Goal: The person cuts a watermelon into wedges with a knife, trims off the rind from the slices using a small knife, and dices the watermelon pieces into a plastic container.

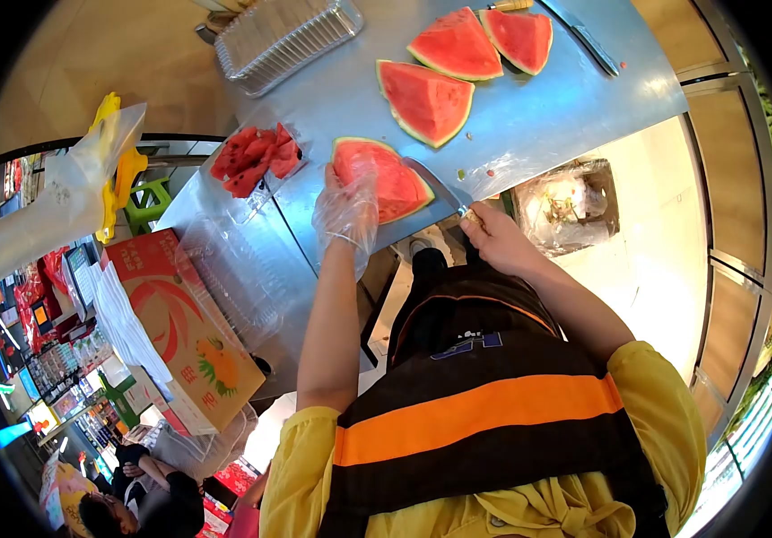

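Your left grip [346, 212] (gloved) clamps the left side of the watermelon wedge [393, 184] by the counter's [332, 108] near edge; your right grip [497, 237] is wrapped around the knife [440, 186], beside the wedge.

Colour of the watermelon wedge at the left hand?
The watermelon wedge has red flesh and a thin green rind; shows best in the head view, the only one.

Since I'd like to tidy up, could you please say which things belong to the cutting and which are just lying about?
In use: held watermelon wedge, knife, plastic glove; likely other wedges, cut red pieces.

Apparently just lying about: printed carton, green stool.
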Tool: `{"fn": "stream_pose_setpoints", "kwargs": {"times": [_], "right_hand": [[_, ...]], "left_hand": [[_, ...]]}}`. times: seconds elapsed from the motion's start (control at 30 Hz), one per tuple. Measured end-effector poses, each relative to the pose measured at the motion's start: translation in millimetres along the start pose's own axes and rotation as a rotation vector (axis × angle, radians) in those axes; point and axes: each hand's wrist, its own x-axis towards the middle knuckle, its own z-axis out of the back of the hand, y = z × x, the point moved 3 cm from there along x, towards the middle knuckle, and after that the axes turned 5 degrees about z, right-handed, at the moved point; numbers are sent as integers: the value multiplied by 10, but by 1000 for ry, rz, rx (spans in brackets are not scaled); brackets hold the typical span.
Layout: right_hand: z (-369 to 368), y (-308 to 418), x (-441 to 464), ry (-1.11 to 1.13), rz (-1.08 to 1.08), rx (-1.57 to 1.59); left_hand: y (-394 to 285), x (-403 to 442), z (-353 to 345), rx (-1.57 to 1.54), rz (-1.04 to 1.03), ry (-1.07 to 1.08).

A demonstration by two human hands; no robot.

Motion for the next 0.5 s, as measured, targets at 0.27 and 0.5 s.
{"fn": "stream_pose_setpoints", "kwargs": {"times": [0.27, 0.5], "right_hand": [[-255, 84, 176, -162, 162, -69], [-388, -95, 403, -142, 155, 6]], "left_hand": [[-69, -135, -40, -135, 148, -55], [135, 35, -197, 190, -108, -373]]}}
